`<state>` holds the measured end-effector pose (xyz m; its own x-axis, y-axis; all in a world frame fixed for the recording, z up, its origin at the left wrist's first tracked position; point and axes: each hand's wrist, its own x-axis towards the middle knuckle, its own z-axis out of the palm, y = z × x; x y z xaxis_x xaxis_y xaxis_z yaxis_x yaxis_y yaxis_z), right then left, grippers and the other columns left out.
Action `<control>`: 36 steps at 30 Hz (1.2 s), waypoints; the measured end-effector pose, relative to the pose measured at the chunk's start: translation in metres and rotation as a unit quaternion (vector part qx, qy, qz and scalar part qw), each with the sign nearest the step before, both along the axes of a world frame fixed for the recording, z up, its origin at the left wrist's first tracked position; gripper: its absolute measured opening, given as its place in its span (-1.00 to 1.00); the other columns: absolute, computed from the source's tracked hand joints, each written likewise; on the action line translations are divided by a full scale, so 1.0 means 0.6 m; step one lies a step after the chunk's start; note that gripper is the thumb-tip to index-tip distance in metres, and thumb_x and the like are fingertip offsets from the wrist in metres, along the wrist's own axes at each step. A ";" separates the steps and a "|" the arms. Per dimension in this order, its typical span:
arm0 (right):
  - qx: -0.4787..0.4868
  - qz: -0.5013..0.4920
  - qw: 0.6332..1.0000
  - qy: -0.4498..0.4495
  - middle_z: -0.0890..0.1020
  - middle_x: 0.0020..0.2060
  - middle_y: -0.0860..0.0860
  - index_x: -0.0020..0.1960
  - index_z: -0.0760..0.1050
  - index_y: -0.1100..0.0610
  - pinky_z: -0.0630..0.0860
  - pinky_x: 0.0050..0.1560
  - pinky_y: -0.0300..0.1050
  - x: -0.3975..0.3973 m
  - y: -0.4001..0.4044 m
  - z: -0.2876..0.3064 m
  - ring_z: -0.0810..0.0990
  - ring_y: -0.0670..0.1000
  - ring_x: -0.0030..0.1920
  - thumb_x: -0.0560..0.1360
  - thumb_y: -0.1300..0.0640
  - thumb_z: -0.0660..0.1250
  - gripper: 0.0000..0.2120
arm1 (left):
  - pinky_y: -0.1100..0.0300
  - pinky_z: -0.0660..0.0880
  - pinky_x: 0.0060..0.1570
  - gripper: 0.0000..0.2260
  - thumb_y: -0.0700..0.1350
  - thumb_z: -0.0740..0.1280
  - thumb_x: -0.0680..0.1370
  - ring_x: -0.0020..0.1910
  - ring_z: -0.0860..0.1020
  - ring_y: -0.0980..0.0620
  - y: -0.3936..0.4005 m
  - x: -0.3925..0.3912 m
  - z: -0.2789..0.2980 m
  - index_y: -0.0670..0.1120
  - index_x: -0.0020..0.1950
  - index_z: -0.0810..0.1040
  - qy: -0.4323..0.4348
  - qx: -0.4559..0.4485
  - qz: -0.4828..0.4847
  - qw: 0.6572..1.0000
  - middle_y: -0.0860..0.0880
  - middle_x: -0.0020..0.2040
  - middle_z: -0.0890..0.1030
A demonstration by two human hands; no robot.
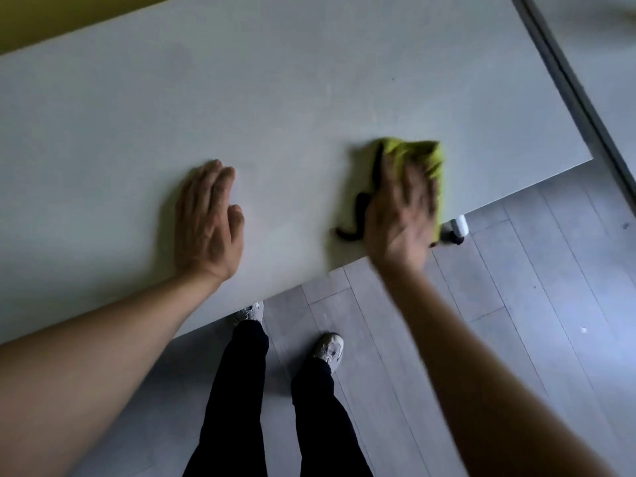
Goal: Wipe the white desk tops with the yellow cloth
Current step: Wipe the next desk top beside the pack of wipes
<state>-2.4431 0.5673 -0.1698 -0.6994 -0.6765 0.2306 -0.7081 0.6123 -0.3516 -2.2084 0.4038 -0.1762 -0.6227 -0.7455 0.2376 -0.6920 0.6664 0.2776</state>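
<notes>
Right hand (404, 215), blurred in the lower right of centre, lies flat with fingers extended, pressing the yellow cloth (418, 156) onto the white tabletop (275, 98). The cloth lies directly beneath and just beyond the fingers, bunched, its long axis running from the near edge of the tabletop up toward the far side; a dark strip or shadow trails from its left side, too blurred to identify. This hand carries the cloth, so it is the working hand. Left hand (206, 218), left of centre and well apart from the cloth, rests palm-down on the tabletop, fingers straight and together, holding nothing; it appears to act as a brace.

The cloth sits near the tabletop's near right corner, so most unwiped surface probably lies to the left and toward the top of the frame; the next stroke likely sweeps that way.

Below the tabletop edge, grey plank floor (516, 304), dark trousers and pale shoes show. A second desk top (612, 63) adjoins at upper right across a dark gap.
</notes>
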 end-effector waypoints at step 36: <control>0.058 -0.052 0.996 -0.031 0.30 0.57 0.09 0.61 0.22 -0.04 -0.01 0.61 0.09 -0.211 -0.158 0.004 0.20 0.08 0.58 0.57 -0.11 0.09 -0.38 | -0.16 0.27 0.44 -0.59 -0.12 0.20 0.58 0.40 0.41 -0.29 -0.025 -0.028 0.026 -0.12 0.43 0.49 -0.035 0.005 0.055 0.998 -0.22 0.39 0.47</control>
<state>-2.5695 0.4726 -0.1676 -0.7782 -0.6185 0.1088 -0.6170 0.7208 -0.3158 -2.2251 0.3885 -0.1609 -0.5514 -0.8126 0.1888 -0.7787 0.5825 0.2332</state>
